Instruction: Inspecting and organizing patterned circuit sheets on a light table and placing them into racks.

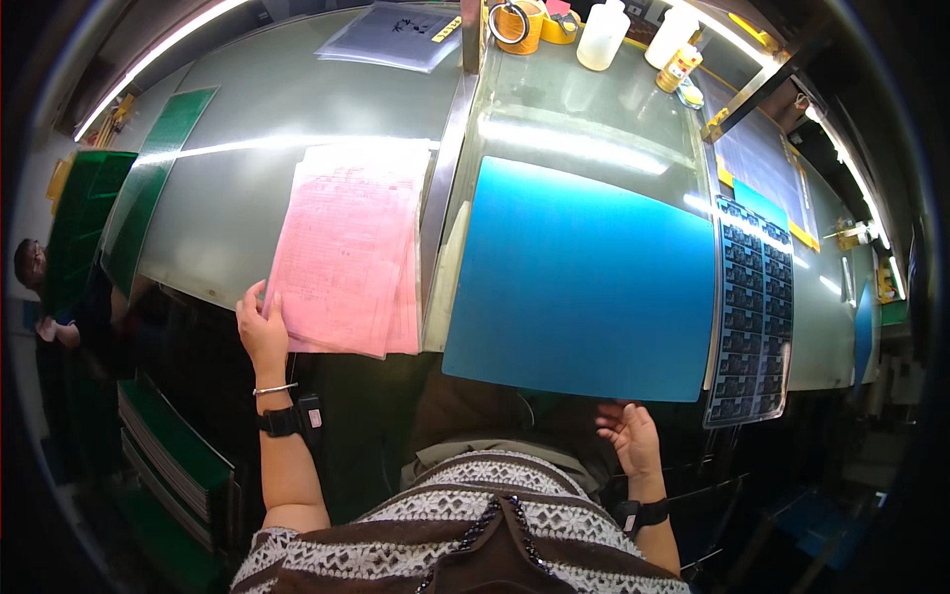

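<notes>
A stack of pink sheets [346, 247] covered in fine lines lies on the left part of the worktop, slightly fanned at its lower right. My left hand [262, 322] rests at the stack's left edge, thumb and fingers apart, the thumb touching the paper's side. Right of the metal divider lies a large, smooth blue panel [584, 282], its front edge sticking out toward me. Just below that edge is my right hand [631, 436], loosely curled with its fingers apart; I see nothing in it. A dark film sheet [754, 317] with rows of repeated patterns lies right of the panel.
A metal divider [453, 148] splits the glossy worktop [237, 198]. Tape rolls [520, 28] and plastic bottles [603, 38] stand at the back, near clear sheets [391, 38]. Green panels [158, 188] lean at left, where another person [74, 327] stands. Stacked boards [178, 445] sit below.
</notes>
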Motion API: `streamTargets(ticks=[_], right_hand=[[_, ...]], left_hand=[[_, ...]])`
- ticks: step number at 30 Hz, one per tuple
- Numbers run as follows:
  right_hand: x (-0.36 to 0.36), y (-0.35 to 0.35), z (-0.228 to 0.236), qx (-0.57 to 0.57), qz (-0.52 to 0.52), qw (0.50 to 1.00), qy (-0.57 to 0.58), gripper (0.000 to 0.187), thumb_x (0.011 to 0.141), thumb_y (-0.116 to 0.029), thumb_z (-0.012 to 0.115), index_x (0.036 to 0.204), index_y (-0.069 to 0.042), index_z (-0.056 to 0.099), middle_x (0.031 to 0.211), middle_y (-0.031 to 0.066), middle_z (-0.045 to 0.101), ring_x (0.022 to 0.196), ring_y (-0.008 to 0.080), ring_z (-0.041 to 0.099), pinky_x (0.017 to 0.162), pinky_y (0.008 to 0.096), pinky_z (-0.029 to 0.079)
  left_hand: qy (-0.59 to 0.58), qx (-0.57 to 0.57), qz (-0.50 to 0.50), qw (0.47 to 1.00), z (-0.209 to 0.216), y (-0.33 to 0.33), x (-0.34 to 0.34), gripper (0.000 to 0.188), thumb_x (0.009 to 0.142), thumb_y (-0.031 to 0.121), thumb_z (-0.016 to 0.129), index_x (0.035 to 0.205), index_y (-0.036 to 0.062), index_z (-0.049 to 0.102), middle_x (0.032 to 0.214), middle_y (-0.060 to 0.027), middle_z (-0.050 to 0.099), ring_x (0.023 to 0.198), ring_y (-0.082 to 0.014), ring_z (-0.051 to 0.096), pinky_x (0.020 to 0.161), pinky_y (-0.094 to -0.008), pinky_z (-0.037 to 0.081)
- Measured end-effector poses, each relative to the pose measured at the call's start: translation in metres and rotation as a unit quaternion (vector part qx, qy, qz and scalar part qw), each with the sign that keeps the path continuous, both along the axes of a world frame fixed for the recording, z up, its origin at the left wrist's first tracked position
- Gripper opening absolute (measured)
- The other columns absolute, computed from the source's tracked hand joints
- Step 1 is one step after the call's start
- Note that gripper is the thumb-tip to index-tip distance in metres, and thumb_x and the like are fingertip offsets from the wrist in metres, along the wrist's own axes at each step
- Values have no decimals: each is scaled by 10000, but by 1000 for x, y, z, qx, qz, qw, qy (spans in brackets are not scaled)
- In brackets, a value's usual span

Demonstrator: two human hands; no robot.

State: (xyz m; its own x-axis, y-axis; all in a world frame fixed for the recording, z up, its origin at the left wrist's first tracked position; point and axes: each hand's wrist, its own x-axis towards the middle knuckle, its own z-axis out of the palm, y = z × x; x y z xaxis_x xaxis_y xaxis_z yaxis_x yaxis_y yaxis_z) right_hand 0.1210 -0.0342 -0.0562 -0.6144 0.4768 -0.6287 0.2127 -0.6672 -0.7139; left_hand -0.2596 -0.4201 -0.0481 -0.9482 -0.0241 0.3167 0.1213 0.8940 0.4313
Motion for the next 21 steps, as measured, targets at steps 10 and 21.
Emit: streamTargets(ticks=[10, 21], right_hand=[[-18, 5, -17, -76, -77, 990, 91, 242, 923, -280, 565, 1014, -65, 628, 958, 95, 674, 908, 239, 648, 766, 357, 521], [-28, -5, 3, 132, -26, 987, 85, 207, 931, -210, 559, 898, -25, 647, 766, 60, 672, 663, 108, 616, 596, 240, 496]], left_hand=[[20, 88, -47, 995, 9, 7, 49, 179, 886, 144, 600, 799, -12, 594, 703, -49, 562, 613, -139, 518, 564, -272, 419], [-440, 353, -129, 816, 20, 108, 143, 398, 970, 381, 458, 895, 15, 598, 708, -73, 640, 562, -111, 599, 512, -198, 425]])
